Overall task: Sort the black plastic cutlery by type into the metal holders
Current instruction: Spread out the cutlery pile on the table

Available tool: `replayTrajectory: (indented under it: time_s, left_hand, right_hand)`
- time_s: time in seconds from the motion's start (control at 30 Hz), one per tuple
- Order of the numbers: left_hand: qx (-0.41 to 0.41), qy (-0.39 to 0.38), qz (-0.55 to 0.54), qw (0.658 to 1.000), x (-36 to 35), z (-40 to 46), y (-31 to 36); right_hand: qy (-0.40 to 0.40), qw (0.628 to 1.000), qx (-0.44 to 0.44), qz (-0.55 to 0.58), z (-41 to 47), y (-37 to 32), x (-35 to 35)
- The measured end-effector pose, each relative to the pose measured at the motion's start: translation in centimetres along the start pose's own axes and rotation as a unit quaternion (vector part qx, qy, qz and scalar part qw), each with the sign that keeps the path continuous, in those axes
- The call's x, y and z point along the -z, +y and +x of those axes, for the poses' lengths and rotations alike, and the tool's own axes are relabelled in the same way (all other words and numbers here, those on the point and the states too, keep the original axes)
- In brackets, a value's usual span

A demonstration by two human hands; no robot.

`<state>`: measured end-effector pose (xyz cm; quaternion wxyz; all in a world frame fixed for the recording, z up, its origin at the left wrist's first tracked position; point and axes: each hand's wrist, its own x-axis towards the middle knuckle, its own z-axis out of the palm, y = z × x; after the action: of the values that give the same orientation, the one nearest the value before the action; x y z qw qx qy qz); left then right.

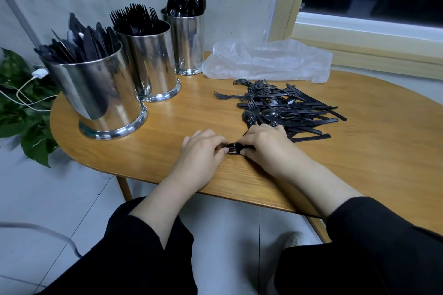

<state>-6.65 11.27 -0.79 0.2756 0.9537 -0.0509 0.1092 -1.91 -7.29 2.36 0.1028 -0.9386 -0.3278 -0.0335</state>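
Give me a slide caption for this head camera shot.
Both hands, left and right, hold black forks on the wooden table, between three metal holders and unsorted cutlery.

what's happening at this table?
A person is sorting black plastic cutlery. Both hands, left hand and right hand, hold a small bundle of forks on the table. Three metal holders already hold knives, forks and spoons; a mixed pile remains.

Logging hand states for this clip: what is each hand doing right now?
Left hand: pinches the tine end of the black forks.
Right hand: grips the same forks from the other side.
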Motion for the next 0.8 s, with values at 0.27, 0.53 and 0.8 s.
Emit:
replayTrajectory:
  time_s: [0.27, 0.53, 0.8]
  left_hand:
    - [0.134, 0.079, -0.278, 0.948, 1.1, -0.2, 2.4]
    - [0.251, 0.113, -0.552, 0.787, -1.7, 1.8, 7.7]
    - [0.244, 0.135, -0.67, 0.688, -2.0, 2.5, 7.6]
  right_hand:
    - [0.156, 0.956, -0.134, 0.21, -1.1, 0.7, 1.5]
    - [0.186, 0.951, -0.101, 0.226, -2.3, 0.4, 1.5]
    - [0.145, 0.96, -0.089, 0.22, -3.1, 1.8, 1.8]
